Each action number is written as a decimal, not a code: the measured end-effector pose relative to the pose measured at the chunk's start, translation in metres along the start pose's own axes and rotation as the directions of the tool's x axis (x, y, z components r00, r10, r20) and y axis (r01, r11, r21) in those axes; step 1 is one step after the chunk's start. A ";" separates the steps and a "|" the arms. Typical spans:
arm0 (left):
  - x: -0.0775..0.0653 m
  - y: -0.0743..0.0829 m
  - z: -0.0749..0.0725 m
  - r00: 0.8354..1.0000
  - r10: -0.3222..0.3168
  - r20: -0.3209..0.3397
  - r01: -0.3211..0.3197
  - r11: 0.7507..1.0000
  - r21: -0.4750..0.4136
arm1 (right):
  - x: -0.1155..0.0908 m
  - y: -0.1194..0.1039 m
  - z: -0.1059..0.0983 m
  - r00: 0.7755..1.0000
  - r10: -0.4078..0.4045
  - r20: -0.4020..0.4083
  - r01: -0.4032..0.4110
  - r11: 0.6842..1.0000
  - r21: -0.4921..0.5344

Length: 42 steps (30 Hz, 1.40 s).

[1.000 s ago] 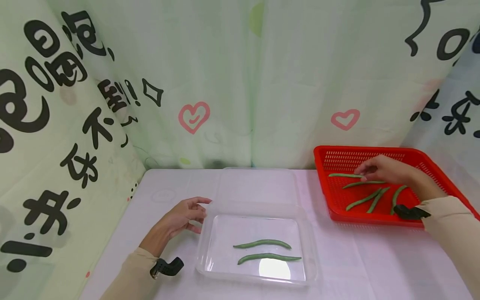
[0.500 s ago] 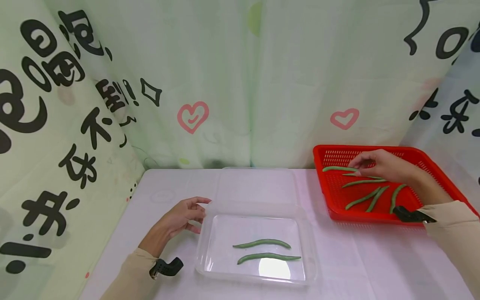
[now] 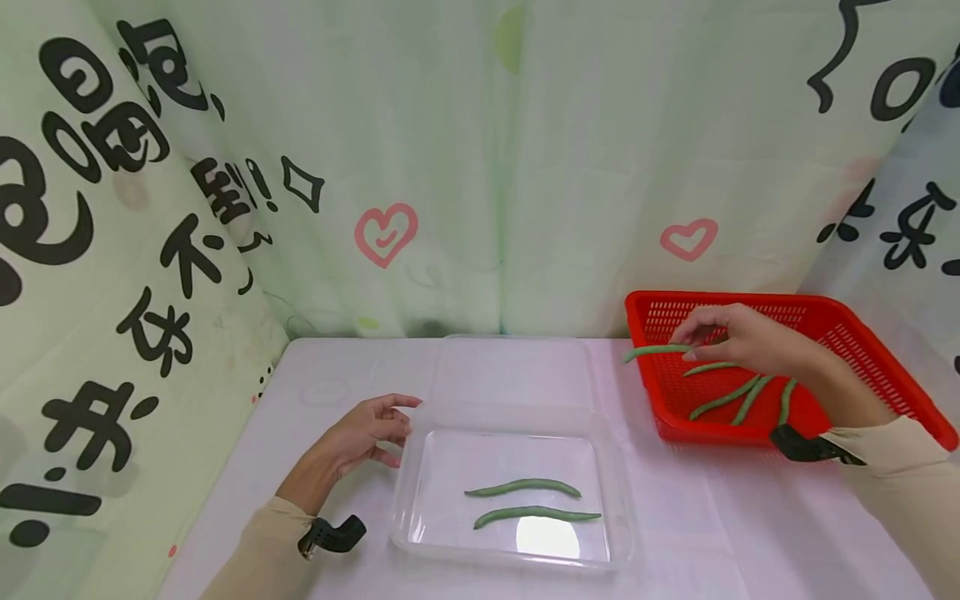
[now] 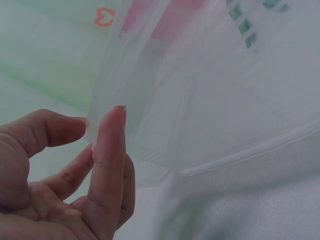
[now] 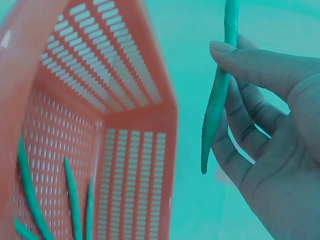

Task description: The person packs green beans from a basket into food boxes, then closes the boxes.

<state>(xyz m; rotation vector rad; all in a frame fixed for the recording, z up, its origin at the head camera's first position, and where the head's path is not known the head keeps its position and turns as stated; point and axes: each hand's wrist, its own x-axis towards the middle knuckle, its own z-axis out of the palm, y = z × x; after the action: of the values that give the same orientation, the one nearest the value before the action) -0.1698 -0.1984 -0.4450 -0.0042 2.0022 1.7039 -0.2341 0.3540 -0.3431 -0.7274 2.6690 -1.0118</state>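
Observation:
My right hand (image 3: 738, 337) pinches a green bean (image 5: 217, 107) between thumb and fingers. In the head view this bean reaches past the left rim of the red basket (image 3: 892, 358), and the right wrist view shows it hanging beside the basket wall. Several more green beans lie in the basket, among them one (image 3: 723, 398) near its front. A clear plastic container (image 3: 510, 558) stands in the middle, with an upper green bean (image 3: 525, 486) and a lower green bean (image 3: 536, 514) inside. My left hand (image 3: 367, 437) holds the container's far left rim, thumb and fingers at its edge (image 4: 102, 90).
A white cloth (image 3: 337, 367) covers the table. Behind the container lies a flat clear lid (image 3: 517, 367). Printed curtains (image 3: 525, 183) close off the back and both sides, and the basket stands near the right one.
My right hand has lifted a green bean from the basket and moved it left, over the basket's left rim. The left hand and the container have stayed in place.

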 end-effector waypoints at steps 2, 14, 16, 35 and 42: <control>0.000 0.000 0.000 1.000 -0.002 0.001 0.002 1.000 0.002 | 0.001 -0.006 0.004 1.000 0.020 0.014 -0.020 0.999 0.028; 0.001 -0.001 0.001 1.000 0.004 0.016 -0.004 1.000 -0.001 | 0.008 -0.034 0.037 0.996 -0.070 0.057 0.070 0.997 -0.008; 0.001 0.000 0.001 1.000 0.001 0.017 -0.001 1.000 0.000 | 0.009 -0.040 0.043 0.994 -0.081 0.071 0.082 0.997 -0.014; 0.004 0.003 0.001 1.000 -0.007 0.005 0.007 1.000 0.015 | 0.026 -0.080 0.100 0.965 -0.171 0.197 0.160 0.985 0.070; 0.003 0.003 0.000 1.000 -0.015 0.004 0.015 1.000 0.015 | 0.030 -0.088 0.120 0.951 -0.229 0.207 0.207 0.971 0.123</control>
<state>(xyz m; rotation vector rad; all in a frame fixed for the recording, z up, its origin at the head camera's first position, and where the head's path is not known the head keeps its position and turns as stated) -0.1728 -0.1972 -0.4436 -0.0105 2.0077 1.6780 -0.1856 0.2138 -0.3748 -1.0652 2.3697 -1.0390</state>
